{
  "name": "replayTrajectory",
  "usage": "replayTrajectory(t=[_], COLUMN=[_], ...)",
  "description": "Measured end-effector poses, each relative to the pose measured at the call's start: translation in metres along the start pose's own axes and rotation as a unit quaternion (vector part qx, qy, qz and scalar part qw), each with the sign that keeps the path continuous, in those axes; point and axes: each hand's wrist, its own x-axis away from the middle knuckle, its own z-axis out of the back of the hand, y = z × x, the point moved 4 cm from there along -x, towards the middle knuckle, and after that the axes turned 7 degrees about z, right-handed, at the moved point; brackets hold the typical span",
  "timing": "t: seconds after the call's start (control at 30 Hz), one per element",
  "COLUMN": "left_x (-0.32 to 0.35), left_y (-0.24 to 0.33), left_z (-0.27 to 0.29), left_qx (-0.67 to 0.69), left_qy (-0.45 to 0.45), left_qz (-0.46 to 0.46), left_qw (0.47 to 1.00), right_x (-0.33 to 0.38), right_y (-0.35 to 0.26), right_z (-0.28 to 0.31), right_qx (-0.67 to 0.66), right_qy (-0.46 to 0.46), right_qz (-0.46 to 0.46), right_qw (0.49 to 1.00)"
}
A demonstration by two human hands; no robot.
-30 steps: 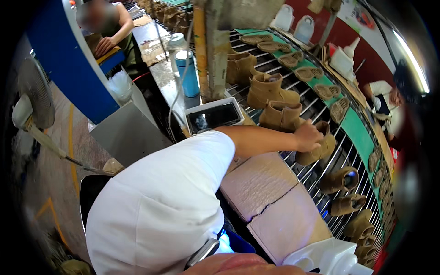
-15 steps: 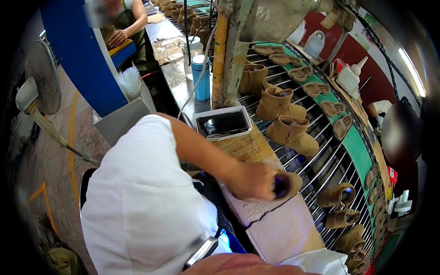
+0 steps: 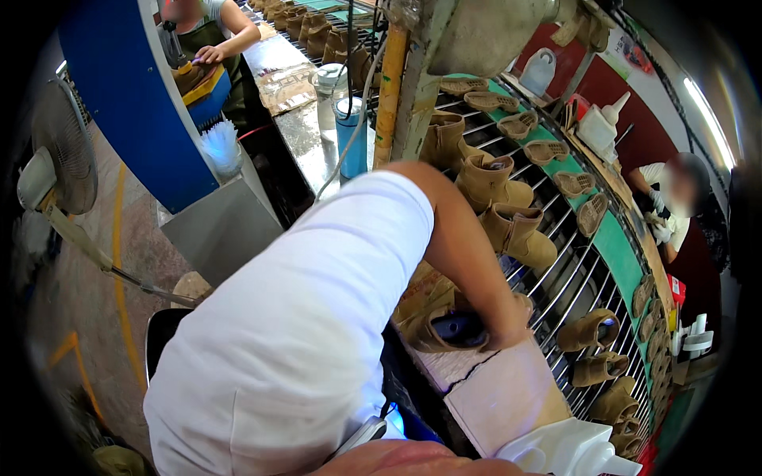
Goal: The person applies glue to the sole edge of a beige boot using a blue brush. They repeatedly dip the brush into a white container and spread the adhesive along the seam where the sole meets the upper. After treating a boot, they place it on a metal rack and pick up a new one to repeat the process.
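Note:
My left arm, in a white sleeve, reaches across to the right over the work surface. At its end my left hand [image 3: 512, 321] is curled against the right end of a tan ankle boot [image 3: 425, 335], its fingers partly hidden behind the wrist and boot. The boot's opening faces up and shows a dark inside with a bluish sheen. Under it lies a pale board [image 3: 508, 389] on the bench. My right hand is not in view.
Right of the bench, a curved rack of metal bars [image 3: 556, 285] carries several tan boots [image 3: 520, 234] and soles [image 3: 548, 151]. A white bottle [image 3: 556, 448] stands near the lower edge. Two co-workers [image 3: 230, 32] [image 3: 667, 206] are farther off. A blue flask [image 3: 349, 143] stands by the post.
My left hand has moved from the boot's left side to its right end. The boot sits farther left and looks turned. My arm now covers the phone in its white tray.

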Motion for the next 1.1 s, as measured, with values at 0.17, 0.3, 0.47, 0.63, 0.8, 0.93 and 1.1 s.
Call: replayTrajectory(t=[0.17,0.3,0.47,0.63,0.8,0.93,1.1], left_x=[0.003,0.044,0.063,0.075,0.067,0.046,0.032], left_y=[-0.07,-0.123,-0.133,-0.118,-0.084,-0.07,-0.057], left_z=[-0.041,-0.062,-0.07,-0.062,-0.046,-0.01,0.043], left_qx=[0.215,0.504,0.575,0.718,0.885,0.891,0.674], left_qy=[-0.278,-0.406,-0.402,-0.313,-0.19,-0.111,0.287], left_qz=[-0.078,0.028,0.08,0.063,-0.057,-0.15,-0.258], left_qw=[0.933,0.762,0.708,0.618,0.42,0.415,0.629], right_x=[-0.008,-0.017,-0.024,-0.025,-0.023,-0.021,-0.018], right_y=[0.0,0.003,0.004,0.002,0.0,-0.004,-0.002], right_z=[0.008,0.014,0.016,0.017,0.02,0.021,0.021], right_qx=[0.017,0.022,0.032,0.042,0.048,0.054,0.051], right_qy=[0.015,0.027,0.027,0.026,0.03,0.031,0.041], right_qz=[0.0,0.0,0.001,0.003,0.011,0.025,0.013], right_qw=[1.0,0.999,0.999,0.999,0.998,0.998,0.998])
